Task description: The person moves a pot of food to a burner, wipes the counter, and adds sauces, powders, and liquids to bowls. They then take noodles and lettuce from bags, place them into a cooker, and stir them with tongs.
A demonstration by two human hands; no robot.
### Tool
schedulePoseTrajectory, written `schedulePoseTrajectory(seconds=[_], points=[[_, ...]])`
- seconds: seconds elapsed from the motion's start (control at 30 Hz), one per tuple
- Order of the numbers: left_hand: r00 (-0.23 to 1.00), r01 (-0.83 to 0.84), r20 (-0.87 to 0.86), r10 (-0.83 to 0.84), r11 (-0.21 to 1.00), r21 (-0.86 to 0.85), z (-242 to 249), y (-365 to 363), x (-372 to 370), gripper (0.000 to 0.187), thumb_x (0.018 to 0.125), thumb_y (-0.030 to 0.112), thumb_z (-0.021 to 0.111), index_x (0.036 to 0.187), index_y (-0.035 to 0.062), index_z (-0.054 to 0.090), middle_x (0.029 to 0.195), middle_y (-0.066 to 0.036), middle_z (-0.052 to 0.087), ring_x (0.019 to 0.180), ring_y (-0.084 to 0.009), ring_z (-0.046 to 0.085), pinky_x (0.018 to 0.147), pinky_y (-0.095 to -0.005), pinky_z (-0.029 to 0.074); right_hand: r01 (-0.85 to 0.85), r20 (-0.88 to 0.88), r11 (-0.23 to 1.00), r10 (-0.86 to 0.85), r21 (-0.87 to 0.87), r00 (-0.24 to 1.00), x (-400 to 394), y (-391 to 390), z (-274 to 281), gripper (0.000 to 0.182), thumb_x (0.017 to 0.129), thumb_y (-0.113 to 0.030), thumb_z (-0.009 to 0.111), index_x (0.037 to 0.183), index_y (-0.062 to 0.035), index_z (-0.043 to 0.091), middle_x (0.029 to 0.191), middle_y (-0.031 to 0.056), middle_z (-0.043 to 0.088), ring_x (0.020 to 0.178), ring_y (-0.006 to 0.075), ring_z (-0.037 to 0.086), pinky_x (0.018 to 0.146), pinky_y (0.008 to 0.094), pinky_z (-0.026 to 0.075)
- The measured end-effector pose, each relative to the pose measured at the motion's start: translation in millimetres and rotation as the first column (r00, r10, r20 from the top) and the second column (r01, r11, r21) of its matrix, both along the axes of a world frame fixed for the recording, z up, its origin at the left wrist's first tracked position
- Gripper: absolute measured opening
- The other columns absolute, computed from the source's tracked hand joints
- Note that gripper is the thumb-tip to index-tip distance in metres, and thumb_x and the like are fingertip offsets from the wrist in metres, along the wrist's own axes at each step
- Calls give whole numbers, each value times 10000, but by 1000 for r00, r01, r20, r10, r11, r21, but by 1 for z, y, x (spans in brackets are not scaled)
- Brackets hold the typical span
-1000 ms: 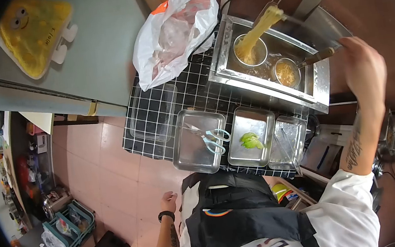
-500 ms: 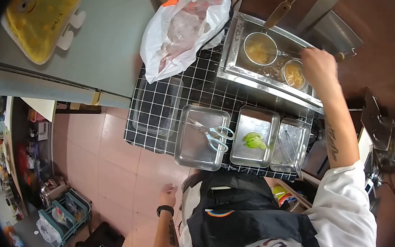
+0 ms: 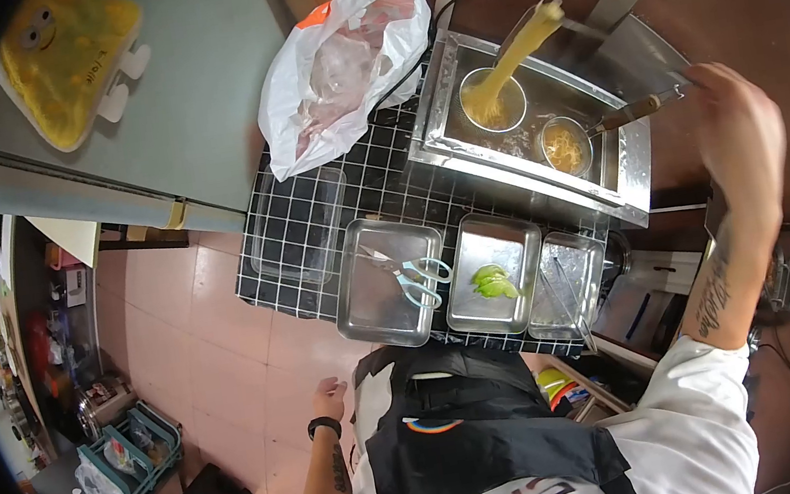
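Observation:
My right hand is raised at the right of the cooker, fingers closed on thin chopsticks that are blurred and hard to see. A long bundle of noodles stretches up from the left strainer basket, its lower end still inside the rim. The right strainer also contains noodles, and its wooden handle points toward my right hand. Both baskets sit in the metal cooker's liquid. My left hand hangs low over the floor, holding nothing, its fingers loosely apart.
Metal trays stand along the counter's near edge: one with scissors, one with green leaves, one with thin utensils. A white plastic bag lies left of the cooker, beside a power cord.
My right hand has moved up and right, away from the baskets. Noodles from the left strainer are now drawn up in a long strand. My left hand stays low.

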State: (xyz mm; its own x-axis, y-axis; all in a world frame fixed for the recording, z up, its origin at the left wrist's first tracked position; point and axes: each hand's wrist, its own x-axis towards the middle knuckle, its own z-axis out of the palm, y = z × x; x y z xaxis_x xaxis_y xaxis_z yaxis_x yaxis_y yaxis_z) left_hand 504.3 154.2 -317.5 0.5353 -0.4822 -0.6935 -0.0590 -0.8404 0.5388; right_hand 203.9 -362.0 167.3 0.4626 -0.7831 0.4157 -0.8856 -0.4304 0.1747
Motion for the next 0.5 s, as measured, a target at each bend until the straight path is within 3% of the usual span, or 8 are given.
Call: schedulePoseTrajectory(seconds=[0.03, 0.1, 0.17, 0.23, 0.3, 0.37, 0.43, 0.5], points=[[1000, -2, -1, 2, 1000, 2, 0, -3, 2, 405, 855, 258, 711, 1155, -3, 637, 1023, -189, 697, 913, -287, 674, 828, -372, 529, 12, 40, 997, -9, -79, 999, -7, 6, 12, 196, 852, -66, 584, 1001, -71, 712, 973, 98, 704, 849, 316, 678, 736, 380, 527], [1000, 3, -8, -3, 1000, -15, -2, -9, 6, 410, 856, 261, 710, 1161, -1, 634, 1029, -191, 696, 920, -289, 674, 829, -373, 529, 172, 52, 985, -170, -35, 984, -3, 20, 28, 212, 859, -72, 586, 1031, -70, 710, 973, 108, 699, 841, 317, 676, 736, 373, 528], [1000, 8, -13, -8, 1000, -31, -5, -13, 7, 414, 856, 263, 709, 1168, 1, 631, 1035, -193, 694, 927, -292, 674, 829, -374, 529, 134, 91, 991, -132, -21, 987, -5, 14, 13, 179, 866, -90, 581, 991, -75, 707, 965, 115, 698, 846, 320, 675, 747, 387, 531], [1000, -9, 6, 9, 999, -44, -6, -13, 8, 412, 857, 269, 707, 1166, 5, 634, 1028, -190, 696, 940, -293, 676, 832, -375, 530, 46, -104, 999, -45, 9, 994, -6, -7, -23, 167, 857, -83, 563, 942, -91, 706, 968, 124, 697, 864, 326, 674, 767, 405, 534], [999, -44, -12, 44, 997, -56, -3, -13, 7, 410, 856, 273, 707, 1163, 9, 638, 1026, -188, 697, 941, -294, 677, 834, -376, 530, 98, -150, 978, -70, 186, 986, 12, -28, -65, 167, 833, -77, 559, 905, -95, 709, 965, 130, 706, 891, 327, 683, 789, 421, 542], [996, -80, -34, 78, 995, -62, 2, -6, 4, 407, 856, 277, 707, 1159, 13, 643, 1024, -186, 699, 943, -294, 678, 835, -377, 531, 151, -308, 950, -63, 273, 949, 15, -55, -119, 186, 814, -75, 566, 912, -73, 724, 953, 145, 716, 896, 325, 695, 780, 424, 557], [998, -17, 61, 21, 998, -66, 4, 1, 0, 391, 851, 274, 710, 1139, 14, 654, 1024, -180, 703, 934, -291, 681, 835, -375, 532, 182, -399, 899, -9, 398, 917, 30, -65, -150, 209, 830, -111, 562, 935, -82, 740, 958, 184, 706, 926, 347, 682, 795, 436, 544], [998, -37, 40, 38, 999, -5, 7, 12, -5, 393, 846, 279, 714, 1134, 18, 659, 1026, -177, 705, 934, -291, 682, 838, -375, 532, 143, -460, 869, 106, 474, 881, 52, -68, -170, 165, 819, -93, 585, 885, -61, 732, 938, 158, 723, 880, 306, 713, 744, 393, 574]])
